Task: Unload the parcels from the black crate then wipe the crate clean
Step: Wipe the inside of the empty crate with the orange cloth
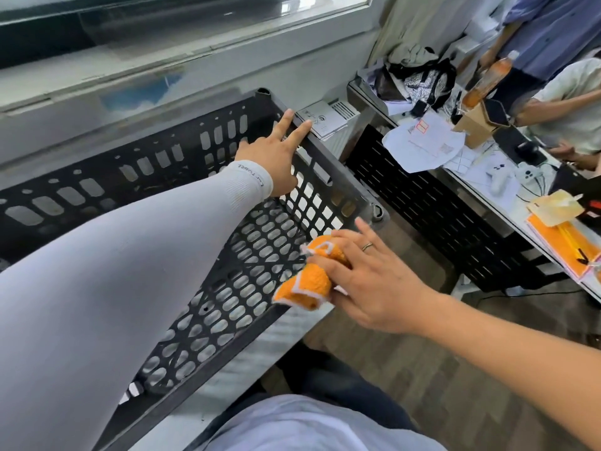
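Note:
The black perforated crate [156, 164] lies below the window, and no parcels show inside it. My left hand [273, 154], in a long grey sleeve, reaches across the crate with straight fingers resting on its far right rim. My right hand [367, 278] holds a bunched orange cloth with white edging [309, 284] against the crate's near right wall, fingers curled over it. My left forearm hides much of the crate's inside.
A grey desk [487, 196] to the right carries white parcels [422, 141], a cardboard box, an orange bottle [487, 79], phones and orange packets. Two people stand or sit at its far side. A black perforated panel [439, 216] fronts the desk. Wooden floor lies below.

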The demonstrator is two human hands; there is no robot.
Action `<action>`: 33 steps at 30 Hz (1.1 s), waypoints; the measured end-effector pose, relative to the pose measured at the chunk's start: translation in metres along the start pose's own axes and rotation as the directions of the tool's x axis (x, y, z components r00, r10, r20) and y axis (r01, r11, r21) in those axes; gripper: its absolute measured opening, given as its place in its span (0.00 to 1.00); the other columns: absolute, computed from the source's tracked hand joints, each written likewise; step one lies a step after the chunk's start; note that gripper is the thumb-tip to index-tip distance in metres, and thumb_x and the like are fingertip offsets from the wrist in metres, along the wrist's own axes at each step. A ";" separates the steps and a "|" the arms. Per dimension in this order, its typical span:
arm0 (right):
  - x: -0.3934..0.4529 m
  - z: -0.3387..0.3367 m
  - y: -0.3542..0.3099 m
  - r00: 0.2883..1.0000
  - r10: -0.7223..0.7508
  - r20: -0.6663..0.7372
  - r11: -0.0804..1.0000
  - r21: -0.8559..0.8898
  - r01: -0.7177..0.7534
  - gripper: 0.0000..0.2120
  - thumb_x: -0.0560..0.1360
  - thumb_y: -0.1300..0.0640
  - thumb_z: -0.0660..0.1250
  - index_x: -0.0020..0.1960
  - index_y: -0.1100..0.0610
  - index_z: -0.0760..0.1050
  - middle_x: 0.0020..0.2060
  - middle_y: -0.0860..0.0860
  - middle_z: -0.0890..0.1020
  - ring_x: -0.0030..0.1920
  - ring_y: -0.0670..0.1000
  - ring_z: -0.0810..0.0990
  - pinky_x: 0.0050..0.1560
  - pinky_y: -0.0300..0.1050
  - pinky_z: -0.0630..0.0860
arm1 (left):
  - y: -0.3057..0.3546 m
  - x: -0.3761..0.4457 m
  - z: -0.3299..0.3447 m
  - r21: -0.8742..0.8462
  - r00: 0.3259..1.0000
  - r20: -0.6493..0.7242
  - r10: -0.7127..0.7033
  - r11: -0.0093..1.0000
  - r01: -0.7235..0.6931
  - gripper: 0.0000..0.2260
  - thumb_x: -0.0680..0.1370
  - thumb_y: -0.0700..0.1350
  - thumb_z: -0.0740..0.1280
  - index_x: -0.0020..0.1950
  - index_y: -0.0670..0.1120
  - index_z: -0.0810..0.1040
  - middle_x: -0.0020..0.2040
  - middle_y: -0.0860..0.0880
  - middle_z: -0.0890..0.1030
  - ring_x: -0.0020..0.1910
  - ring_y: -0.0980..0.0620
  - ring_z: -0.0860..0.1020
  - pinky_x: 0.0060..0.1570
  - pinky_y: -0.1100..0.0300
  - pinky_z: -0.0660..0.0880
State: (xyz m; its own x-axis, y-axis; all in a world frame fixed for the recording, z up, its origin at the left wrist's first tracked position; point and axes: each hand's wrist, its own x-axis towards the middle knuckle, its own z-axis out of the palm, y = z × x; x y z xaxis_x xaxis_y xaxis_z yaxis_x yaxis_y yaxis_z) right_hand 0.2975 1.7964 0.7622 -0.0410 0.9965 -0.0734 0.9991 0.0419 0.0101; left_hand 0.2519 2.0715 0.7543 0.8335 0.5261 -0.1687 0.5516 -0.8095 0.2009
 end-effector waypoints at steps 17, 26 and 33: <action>0.044 0.000 -0.158 0.941 -0.338 -0.008 0.938 0.078 0.338 0.24 0.83 0.39 0.52 0.68 0.56 0.72 0.55 0.58 0.77 0.52 0.61 0.78 0.70 0.66 0.69 | -0.071 -0.047 0.002 0.108 0.983 -0.125 -0.131 0.984 0.144 0.40 0.80 0.57 0.64 0.84 0.59 0.43 0.85 0.49 0.49 0.84 0.44 0.50 0.80 0.37 0.48; 0.070 0.000 -0.230 0.863 -0.478 -0.165 0.859 0.116 0.499 0.13 0.75 0.53 0.58 0.52 0.52 0.79 0.43 0.51 0.78 0.38 0.55 0.77 0.39 0.47 0.70 | -0.139 -0.164 -0.007 0.186 0.927 -0.241 -0.288 0.923 0.336 0.34 0.81 0.54 0.62 0.85 0.56 0.51 0.85 0.47 0.53 0.84 0.45 0.51 0.81 0.38 0.47; 0.086 0.003 -0.241 0.824 -0.540 -0.171 0.814 0.144 0.563 0.17 0.76 0.41 0.59 0.49 0.54 0.78 0.41 0.52 0.79 0.37 0.56 0.77 0.33 0.47 0.68 | -0.187 -0.251 0.002 0.109 0.718 -0.246 -0.652 0.717 0.688 0.40 0.80 0.56 0.65 0.84 0.59 0.43 0.85 0.48 0.46 0.84 0.44 0.44 0.76 0.29 0.46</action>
State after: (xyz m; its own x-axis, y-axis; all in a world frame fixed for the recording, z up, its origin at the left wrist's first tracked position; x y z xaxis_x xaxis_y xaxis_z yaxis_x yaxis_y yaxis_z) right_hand 0.0527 1.8722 0.7508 -0.5758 0.8109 0.1048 0.7916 0.5849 -0.1767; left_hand -0.0603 2.0910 0.7574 0.2463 0.9691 -0.0147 0.9660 -0.2467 -0.0772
